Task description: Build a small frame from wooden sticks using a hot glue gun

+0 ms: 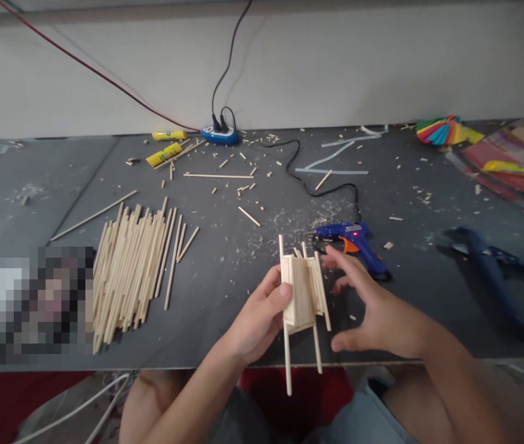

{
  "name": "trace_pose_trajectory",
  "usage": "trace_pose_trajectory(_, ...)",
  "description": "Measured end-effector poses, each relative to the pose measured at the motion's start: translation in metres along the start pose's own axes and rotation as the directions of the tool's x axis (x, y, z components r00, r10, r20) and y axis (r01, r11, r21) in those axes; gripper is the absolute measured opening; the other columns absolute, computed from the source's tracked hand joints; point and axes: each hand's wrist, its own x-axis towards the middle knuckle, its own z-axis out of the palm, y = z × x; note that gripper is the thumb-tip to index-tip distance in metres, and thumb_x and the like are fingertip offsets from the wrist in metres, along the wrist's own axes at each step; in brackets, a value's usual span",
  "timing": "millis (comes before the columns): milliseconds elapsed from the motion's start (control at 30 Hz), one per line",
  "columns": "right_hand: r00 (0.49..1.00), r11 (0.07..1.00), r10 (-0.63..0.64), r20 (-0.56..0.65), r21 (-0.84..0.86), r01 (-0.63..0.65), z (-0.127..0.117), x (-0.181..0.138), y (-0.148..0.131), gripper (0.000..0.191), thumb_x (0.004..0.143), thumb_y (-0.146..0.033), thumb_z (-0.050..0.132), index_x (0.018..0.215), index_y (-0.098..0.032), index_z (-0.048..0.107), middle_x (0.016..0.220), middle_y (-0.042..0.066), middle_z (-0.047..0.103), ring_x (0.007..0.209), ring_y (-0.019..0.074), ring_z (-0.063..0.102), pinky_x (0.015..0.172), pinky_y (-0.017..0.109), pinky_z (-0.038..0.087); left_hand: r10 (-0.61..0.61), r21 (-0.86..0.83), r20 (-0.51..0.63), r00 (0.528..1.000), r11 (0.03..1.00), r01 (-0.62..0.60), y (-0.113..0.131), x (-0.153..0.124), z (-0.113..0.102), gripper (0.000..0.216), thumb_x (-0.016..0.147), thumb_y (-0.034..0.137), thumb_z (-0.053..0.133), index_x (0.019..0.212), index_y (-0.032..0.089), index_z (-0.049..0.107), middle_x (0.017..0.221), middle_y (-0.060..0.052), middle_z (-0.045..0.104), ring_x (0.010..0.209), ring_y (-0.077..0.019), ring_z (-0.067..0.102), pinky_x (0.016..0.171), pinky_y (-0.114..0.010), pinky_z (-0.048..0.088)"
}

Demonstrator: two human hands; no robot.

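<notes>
My left hand (262,308) grips a small model made of wooden sticks (301,290) by its left side, thumb on top. The model has a filled middle panel, and several longer sticks jut out at both ends. It is held above the front edge of the dark table. To its right is my right hand (368,302), fingers spread and curved, apart from the model and holding nothing. Just beyond the right hand lies a blue hot glue gun (352,237) with an orange trigger and a small red light.
A pile of wooden sticks (132,271) lies left. Behind are a blue power socket (219,134), yellow tubes (164,154), clear glue sticks (331,171) and stick scraps. At right lie a dark blue-handled tool (493,277) and a colourful fan-shaped item (449,131). The glue gun's cord (308,180) crosses the table.
</notes>
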Motion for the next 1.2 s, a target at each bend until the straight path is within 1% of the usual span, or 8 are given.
trace_pose_trajectory(67, 1.000, 1.000, 0.009, 0.011, -0.009, -0.009, -0.0002, -0.0004, -0.0024, 0.114, 0.060, -0.037, 0.079, 0.142, -0.048, 0.001, 0.151, 0.002, 0.011, 0.117, 0.0271, 0.045, 0.095, 0.045, 0.044, -0.015, 0.004, 0.013, 1.000, 1.000, 0.015, -0.0005, -0.0005, -0.0004, 0.049, 0.080, 0.043, 0.061, 0.121, 0.020, 0.050, 0.106, -0.011, 0.061, 0.087, -0.0212, 0.061, 0.077, -0.033, 0.046)
trace_pose_trajectory(133, 1.000, 1.000, 0.015, 0.014, -0.005, -0.015, 0.0001, -0.0008, -0.0036, 0.113, 0.061, -0.036, 0.079, 0.142, -0.047, 0.001, 0.152, 0.001, 0.008, 0.121, 0.0280, 0.043, 0.098, 0.047, 0.041, -0.028, 0.003, 0.022, 0.999, 1.000, 0.028, -0.0012, -0.0007, -0.0008, 0.048, 0.080, 0.043, 0.061, 0.121, 0.020, 0.050, 0.105, -0.010, 0.062, 0.086, -0.0207, 0.061, 0.077, -0.033, 0.046)
trace_pose_trajectory(233, 1.000, 1.000, -0.015, 0.011, 0.008, 0.015, 0.0016, -0.0015, -0.0021, 0.111, 0.062, -0.035, 0.078, 0.143, -0.045, 0.002, 0.153, 0.003, 0.010, 0.123, 0.0285, 0.042, 0.100, 0.048, 0.039, -0.037, -0.009, 0.031, 0.999, 0.999, 0.038, -0.0017, -0.0007, -0.0008, 0.048, 0.080, 0.043, 0.062, 0.121, 0.021, 0.051, 0.104, -0.010, 0.062, 0.087, -0.0210, 0.061, 0.077, -0.033, 0.047)
trace_pose_trajectory(433, 0.996, 0.997, -0.077, -0.041, 0.017, 0.077, 0.0039, -0.0018, 0.0021, 0.111, 0.061, -0.035, 0.079, 0.143, -0.045, 0.005, 0.151, 0.004, 0.015, 0.123, 0.0293, 0.043, 0.100, 0.049, 0.039, -0.034, -0.016, 0.029, 0.999, 0.999, 0.035, -0.0014, -0.0004, 0.0003, 0.048, 0.080, 0.043, 0.061, 0.121, 0.021, 0.051, 0.108, -0.011, 0.061, 0.091, -0.0232, 0.061, 0.076, -0.033, 0.047)
trace_pose_trajectory(800, 0.997, 0.997, -0.073, 0.004, -0.002, 0.073, 0.0001, -0.0027, -0.0048, 0.107, 0.064, -0.034, 0.076, 0.143, -0.044, 0.005, 0.152, 0.003, 0.014, 0.124, 0.0281, 0.042, 0.101, 0.047, 0.039, -0.041, -0.038, 0.034, 0.999, 0.998, 0.043, -0.0028, -0.0003, -0.0019, 0.048, 0.079, 0.042, 0.063, 0.120, 0.020, 0.052, 0.107, -0.012, 0.062, 0.095, -0.0252, 0.060, 0.076, -0.034, 0.048)
trace_pose_trajectory(933, 0.997, 0.997, -0.081, -0.002, 0.002, 0.081, 0.0015, -0.0022, -0.0041, 0.103, 0.066, -0.033, 0.075, 0.143, -0.043, 0.007, 0.151, 0.004, 0.016, 0.123, 0.0286, 0.042, 0.100, 0.047, 0.040, -0.040, -0.034, 0.034, 0.999, 0.999, 0.042, -0.0020, -0.0004, -0.0012, 0.048, 0.079, 0.041, 0.063, 0.120, 0.020, 0.052, 0.109, -0.012, 0.061, 0.093, -0.0244, 0.061, 0.075, -0.033, 0.048)
trace_pose_trajectory(1067, 0.994, 0.995, -0.103, -0.027, 0.006, 0.103, 0.0030, -0.0014, -0.0031, 0.102, 0.065, -0.032, 0.076, 0.143, -0.041, 0.010, 0.150, 0.005, 0.019, 0.123, 0.0294, 0.043, 0.099, 0.047, 0.041, -0.040, -0.012, 0.032, 0.999, 0.999, 0.040, -0.0009, -0.0009, -0.0004, 0.047, 0.080, 0.041, 0.062, 0.122, 0.021, 0.050, 0.108, -0.011, 0.061, 0.091, -0.0235, 0.062, 0.078, -0.035, 0.048)
trace_pose_trajectory(1200, 0.995, 0.995, -0.101, -0.012, -0.001, 0.101, 0.0025, -0.0012, -0.0044, 0.101, 0.066, -0.032, 0.075, 0.143, -0.041, 0.010, 0.149, 0.006, 0.018, 0.123, 0.0297, 0.042, 0.101, 0.049, 0.039, -0.037, -0.002, 0.031, 0.999, 0.999, 0.037, -0.0010, -0.0012, -0.0006, 0.048, 0.080, 0.041, 0.062, 0.122, 0.021, 0.051, 0.107, -0.011, 0.062, 0.090, -0.0227, 0.062, 0.078, -0.035, 0.048)
